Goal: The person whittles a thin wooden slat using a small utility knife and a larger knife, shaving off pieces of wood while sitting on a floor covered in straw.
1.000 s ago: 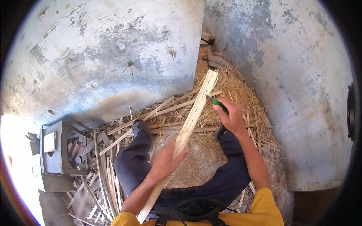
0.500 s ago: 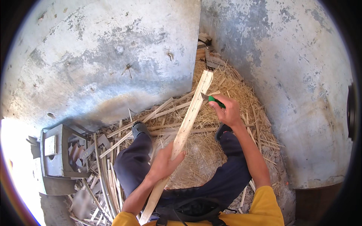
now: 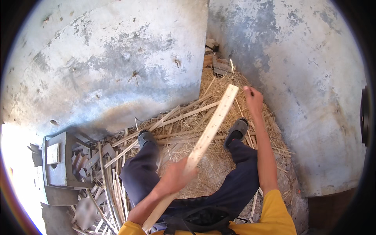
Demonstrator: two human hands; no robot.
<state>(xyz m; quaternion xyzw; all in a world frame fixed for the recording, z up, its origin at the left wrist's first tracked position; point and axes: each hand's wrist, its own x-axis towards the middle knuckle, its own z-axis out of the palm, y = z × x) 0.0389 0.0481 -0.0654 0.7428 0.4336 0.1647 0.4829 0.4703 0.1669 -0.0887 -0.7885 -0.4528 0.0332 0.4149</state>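
A long pale strip of wood (image 3: 213, 124) slants from my lap up toward the far right, with small dark marks spaced along its face. My left hand (image 3: 178, 176) is wrapped round its lower part, slightly blurred. Just right of the strip's far end, apart from it, my right hand (image 3: 254, 102) is closed. Of the green-handled knife seen in it before, only a dark bit shows at the fingers; the rest is hidden by the hand. A thin pale sliver (image 3: 232, 65) appears beyond the strip's end.
Straw-like shavings (image 3: 203, 156) and loose wooden slats (image 3: 188, 114) cover the floor between my feet. At left stands a grey wooden box frame (image 3: 56, 164) beside broken scraps. Worn plaster walls (image 3: 156, 51) meet in the far corner, where wood pieces (image 3: 222, 67) lie.
My right hand has moved up and right, away from the strip, and has turned so the knife is mostly hidden. The strip's far end has swung right and slightly nearer. My right foot has shifted out.
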